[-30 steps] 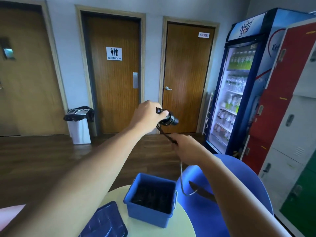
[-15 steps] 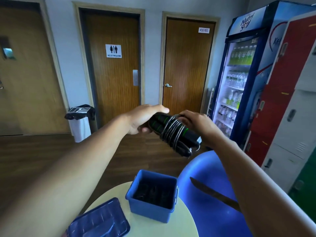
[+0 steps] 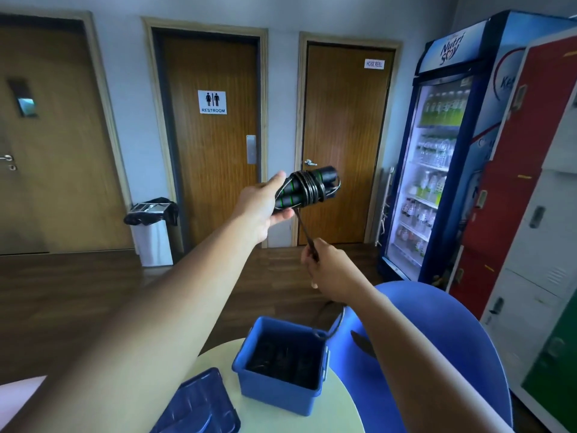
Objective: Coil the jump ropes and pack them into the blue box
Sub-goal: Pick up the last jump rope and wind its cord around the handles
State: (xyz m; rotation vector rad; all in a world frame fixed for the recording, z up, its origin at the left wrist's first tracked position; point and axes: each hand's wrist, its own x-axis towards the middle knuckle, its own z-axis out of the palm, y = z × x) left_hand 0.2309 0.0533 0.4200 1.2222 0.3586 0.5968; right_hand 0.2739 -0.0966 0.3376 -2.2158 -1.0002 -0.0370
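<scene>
My left hand (image 3: 260,204) holds up a jump rope bundle (image 3: 307,189): two black handles with green rings, side by side, with cord wound round them. A loose length of cord (image 3: 304,228) runs down from the bundle to my right hand (image 3: 326,268), which pinches it taut. The cord's tail loops below that hand, near the rim of the blue box (image 3: 249,354). The open box stands on the round table (image 3: 337,410) and holds dark coiled ropes.
The box's blue lid (image 3: 199,407) lies on the table to the left. A blue chair (image 3: 446,332) stands right of the table. Behind are wooden doors, a bin (image 3: 154,229), a drinks fridge (image 3: 437,151) and lockers (image 3: 537,189) at the right.
My right hand has left the bundle and dropped below it, pulling a length of cord taut. My left hand has tilted the handles up to the right.
</scene>
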